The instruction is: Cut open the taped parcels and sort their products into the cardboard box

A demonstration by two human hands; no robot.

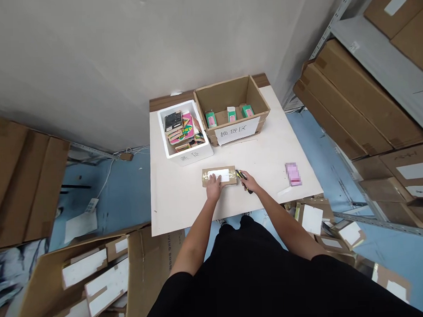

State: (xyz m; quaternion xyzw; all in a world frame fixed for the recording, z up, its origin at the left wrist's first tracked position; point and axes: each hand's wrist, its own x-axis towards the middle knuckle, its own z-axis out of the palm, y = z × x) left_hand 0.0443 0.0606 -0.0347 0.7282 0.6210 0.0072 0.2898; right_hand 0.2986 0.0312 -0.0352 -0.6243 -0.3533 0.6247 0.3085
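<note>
A small brown parcel point(223, 173) with a white label and clear tape lies on the white table point(267, 152). My left hand point(213, 187) rests on the parcel's near left part, fingers pressing it down. My right hand point(250, 181) is closed round a yellow and black utility knife point(240, 175), whose tip is at the parcel's right end.
Behind the parcel stand a white foam box point(188, 154) of colourful small packs and a cardboard box point(261, 113) with a paper sign and three small green and pink packs. A pink item point(293, 173) lies right. Cardboard boxes crowd the floor and shelves on both sides.
</note>
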